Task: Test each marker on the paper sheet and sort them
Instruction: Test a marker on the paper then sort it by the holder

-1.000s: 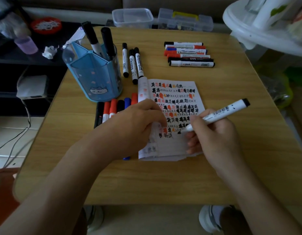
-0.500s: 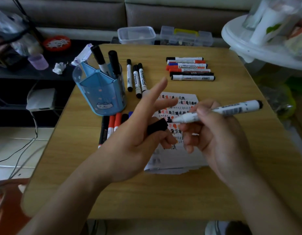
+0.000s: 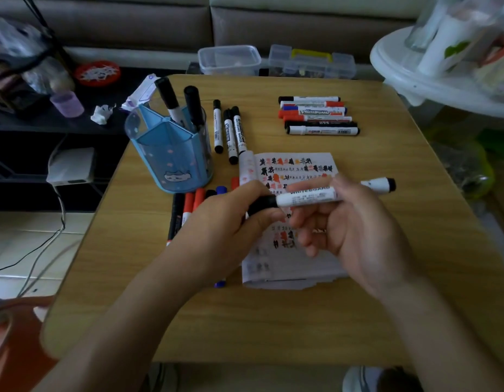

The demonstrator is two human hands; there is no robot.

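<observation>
Wood-grain tabletop [image 3: 273,321] fills most of what we see, with a grey sofa [image 3: 301,21] behind it. We take the paper sheet [image 3: 297,165] as our landmark: it lies flat on the tabletop, covered in rows of black and red test marks.

Above the sheet's middle, both hands hold one whiteboard marker [image 3: 307,198] level and clear of the paper. The left hand [image 3: 225,222] pinches the black cap [image 3: 262,204], which meets the white barrel. The right hand [image 3: 352,230] is curled round the barrel, its fingers blurred; the marker's black tail end pokes out past it, over the sheet's right edge.

Beyond the sheet's far edge, a row of six markers [image 3: 318,116] lies side by side, black, red and blue among them. Just beyond the sheet's far left corner, three black-capped markers [image 3: 229,134] lie side by side pointing at it, the nearest touching the sheet's rolled edge. Left of the sheet stands a blue pen holder [image 3: 168,154] with two black-capped markers [image 3: 192,106] upright in it. Along the sheet's left edge, a further row of markers [image 3: 188,205] lies partly hidden under the left hand.

Far beyond the sheet, off the tabletop, we see two clear plastic boxes [image 3: 229,59].
</observation>
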